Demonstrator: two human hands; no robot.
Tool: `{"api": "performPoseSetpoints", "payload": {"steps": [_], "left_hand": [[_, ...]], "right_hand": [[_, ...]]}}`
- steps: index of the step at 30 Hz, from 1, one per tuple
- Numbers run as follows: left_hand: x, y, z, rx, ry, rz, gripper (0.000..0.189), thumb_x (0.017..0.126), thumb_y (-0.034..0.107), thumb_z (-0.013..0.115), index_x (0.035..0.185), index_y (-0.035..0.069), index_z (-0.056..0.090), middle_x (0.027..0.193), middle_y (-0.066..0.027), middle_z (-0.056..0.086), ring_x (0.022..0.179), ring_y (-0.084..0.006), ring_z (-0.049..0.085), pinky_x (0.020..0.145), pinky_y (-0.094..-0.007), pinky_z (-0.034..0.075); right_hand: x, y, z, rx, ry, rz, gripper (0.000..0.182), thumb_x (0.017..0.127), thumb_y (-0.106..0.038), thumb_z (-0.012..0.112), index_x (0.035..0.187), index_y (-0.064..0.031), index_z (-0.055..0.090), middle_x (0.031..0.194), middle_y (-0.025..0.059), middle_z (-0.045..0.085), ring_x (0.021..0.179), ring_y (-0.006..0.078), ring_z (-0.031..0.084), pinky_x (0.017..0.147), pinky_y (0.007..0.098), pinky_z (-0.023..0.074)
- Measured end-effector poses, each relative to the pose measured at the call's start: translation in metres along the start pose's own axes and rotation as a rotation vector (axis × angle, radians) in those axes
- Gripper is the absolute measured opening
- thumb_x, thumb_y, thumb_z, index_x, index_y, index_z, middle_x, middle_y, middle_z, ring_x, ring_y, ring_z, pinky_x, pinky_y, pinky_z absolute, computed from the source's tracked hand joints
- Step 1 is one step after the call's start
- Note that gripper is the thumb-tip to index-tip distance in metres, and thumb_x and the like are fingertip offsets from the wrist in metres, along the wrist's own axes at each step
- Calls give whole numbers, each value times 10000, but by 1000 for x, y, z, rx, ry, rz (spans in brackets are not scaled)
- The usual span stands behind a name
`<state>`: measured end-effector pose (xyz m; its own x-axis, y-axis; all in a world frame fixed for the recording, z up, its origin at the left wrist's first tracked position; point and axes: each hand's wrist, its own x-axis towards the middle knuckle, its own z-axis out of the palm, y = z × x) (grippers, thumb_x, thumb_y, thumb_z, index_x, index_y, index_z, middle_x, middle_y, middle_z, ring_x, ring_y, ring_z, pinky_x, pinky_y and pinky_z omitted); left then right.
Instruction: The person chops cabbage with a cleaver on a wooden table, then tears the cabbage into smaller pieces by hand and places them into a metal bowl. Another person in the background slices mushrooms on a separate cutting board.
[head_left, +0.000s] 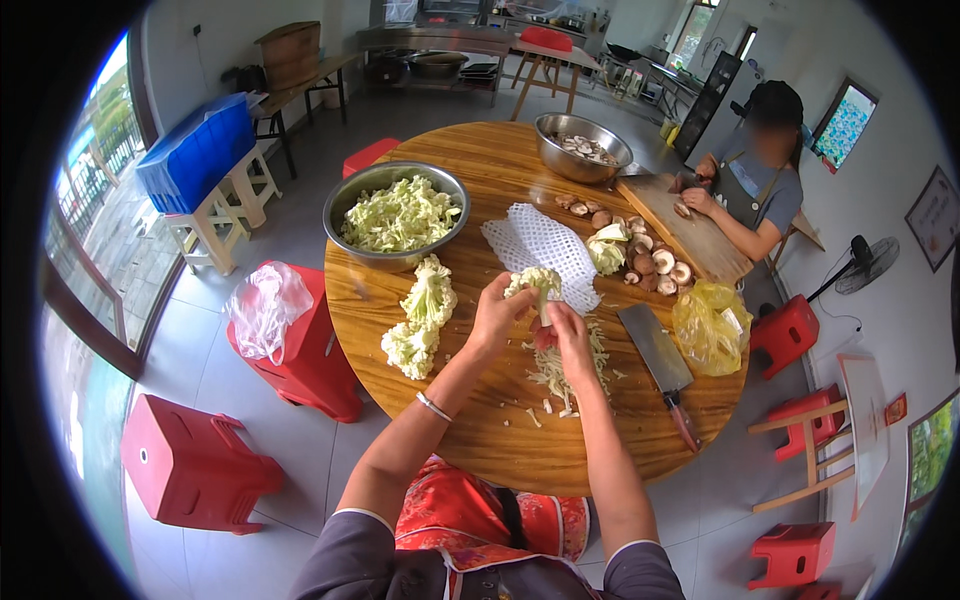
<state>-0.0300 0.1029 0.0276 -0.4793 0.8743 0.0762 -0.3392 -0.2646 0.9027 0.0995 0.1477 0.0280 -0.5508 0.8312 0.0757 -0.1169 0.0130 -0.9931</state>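
Observation:
My left hand (498, 312) grips a cauliflower floret (537, 282) by its side over the round wooden table. The fingers of my right hand (567, 337) close on the stem of that same floret. Beneath them lies a heap of thin pale trimmings (559, 375). Larger cauliflower pieces (429, 300) rest to the left, below a steel bowl (334, 238) filled with small florets. White foam netting (544, 240) is spread just beyond my hands. A cleaver (656, 349) lies to the right, its handle towards the table edge, beside a yellow plastic bag (712, 330).
Shiitake mushrooms (654, 262) and a cauliflower stump (607, 251) lie near a wooden cutting board (675, 217), where a person (757, 172) handles mushrooms and a blade. Another steel bowl (551, 154) holds sliced mushrooms. Red stools (199, 457) stand around the table, one under a plastic bag (268, 307).

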Motion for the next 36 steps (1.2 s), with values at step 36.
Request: {"api": "performPoseSetpoints", "payload": {"steps": [36], "left_hand": [[14,-24,-23,-2,137,33,184,765,50,601,923,-3,524,705,-32,535,593,-85,482,522,-235,399]], "right_hand": [[13,12,-18,445,-47,183,269,777,-263,695,870,-34,589,665,75,607,468,87,504,429,209,409]]}}
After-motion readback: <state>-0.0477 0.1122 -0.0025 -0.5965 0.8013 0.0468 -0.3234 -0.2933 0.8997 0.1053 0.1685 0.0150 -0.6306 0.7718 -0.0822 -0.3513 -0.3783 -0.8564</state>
